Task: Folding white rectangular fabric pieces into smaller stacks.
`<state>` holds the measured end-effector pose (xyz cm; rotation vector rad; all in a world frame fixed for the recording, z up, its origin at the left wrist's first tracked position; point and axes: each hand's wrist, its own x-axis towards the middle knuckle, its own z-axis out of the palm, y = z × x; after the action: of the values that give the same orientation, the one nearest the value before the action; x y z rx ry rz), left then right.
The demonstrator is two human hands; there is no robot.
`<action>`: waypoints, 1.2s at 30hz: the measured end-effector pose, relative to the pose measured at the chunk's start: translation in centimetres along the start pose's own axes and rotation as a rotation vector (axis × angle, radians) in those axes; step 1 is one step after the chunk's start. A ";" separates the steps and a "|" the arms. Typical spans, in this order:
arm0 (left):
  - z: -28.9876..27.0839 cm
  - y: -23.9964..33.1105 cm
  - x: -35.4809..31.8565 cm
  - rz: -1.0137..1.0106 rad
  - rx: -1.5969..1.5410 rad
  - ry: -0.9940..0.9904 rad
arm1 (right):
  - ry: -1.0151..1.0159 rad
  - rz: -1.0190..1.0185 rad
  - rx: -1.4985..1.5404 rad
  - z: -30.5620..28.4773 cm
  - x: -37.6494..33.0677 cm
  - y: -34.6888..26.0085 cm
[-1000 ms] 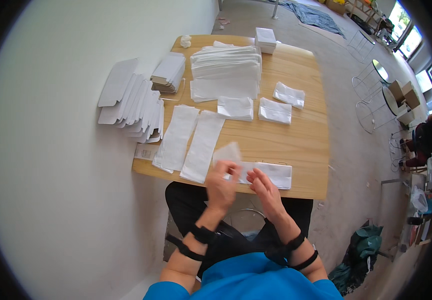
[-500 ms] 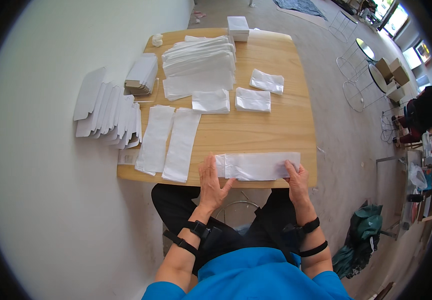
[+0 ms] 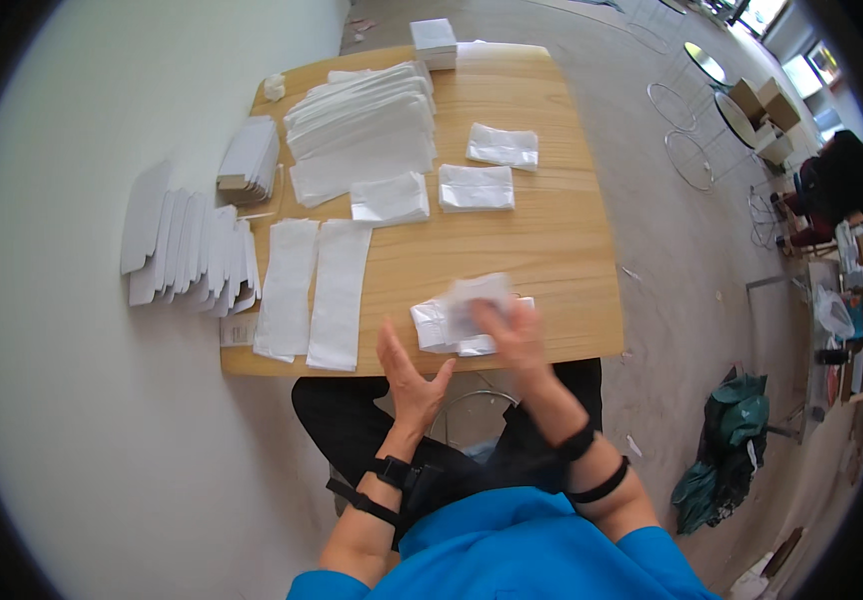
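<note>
White sheet (image 3: 489, 289) hangs blurred over white papers (image 3: 431, 326) near the edge of our bench (image 3: 512, 242), apparently pinched in the grip of our right hand (image 3: 522, 338); our left hand (image 3: 415, 394) is spread, empty. A hasty tug could crease or skew it.

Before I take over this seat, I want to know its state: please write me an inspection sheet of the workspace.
Surface: pale wooden table beside a white wall.
Things at hand: white sheet, blurred, over a white bundle near the front edge; two long white stacks to its left; short folded bundles and a large white pile farther back.
Clutter: crumpled white wad; white box at the far edge.
Hands: left hand open, left of the bundle; right hand blurred at the sheet, grip unclear.
Cables: nothing seen.
Surroundings: round stools, dark green plastic on the floor.
</note>
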<state>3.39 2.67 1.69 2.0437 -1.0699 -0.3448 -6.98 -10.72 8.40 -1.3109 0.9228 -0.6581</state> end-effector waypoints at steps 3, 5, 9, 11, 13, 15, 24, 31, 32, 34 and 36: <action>1.2 -4.8 -1.4 -0.280 -0.356 0.197 | -0.138 -0.237 -0.295 8.8 -1.5 -2.7; 2.1 -6.6 -2.6 -0.504 -0.628 0.226 | -0.152 -0.176 -0.208 12.0 -2.1 -2.7; -1.1 -4.2 -5.9 -0.455 -0.416 0.296 | -0.218 -0.312 -0.146 11.9 -3.0 -0.3; -2.7 -2.3 -6.3 -0.292 -0.227 0.174 | -0.065 -0.194 -0.195 9.0 -3.2 0.9; -3.7 0.7 -4.9 0.025 0.044 0.105 | 0.112 -0.136 -0.235 6.0 -3.0 2.8; -2.5 1.5 -3.0 0.187 0.315 0.149 | 0.257 -0.114 -0.273 3.2 -2.9 4.4; -7.0 -4.2 -0.9 -0.415 0.107 0.416 | 0.250 -0.136 -0.515 1.5 -2.8 4.9; -5.7 -5.9 -1.1 -0.515 0.254 0.328 | 0.198 -0.203 -0.473 2.5 -1.9 6.7; -5.5 -5.8 -1.0 -0.555 0.262 0.284 | 0.196 -0.186 -0.410 2.3 -1.4 7.2; -5.1 -5.8 -0.9 -0.555 0.271 0.290 | 0.163 -0.094 -0.301 2.5 -0.7 7.8; -4.9 -6.7 -1.3 -0.454 0.182 0.325 | 0.130 -0.001 -0.190 2.5 -0.1 8.4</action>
<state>9.17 8.46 -0.31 2.3993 -0.4483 -0.1332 -5.70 -7.91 0.16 -1.4490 1.1120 -0.6757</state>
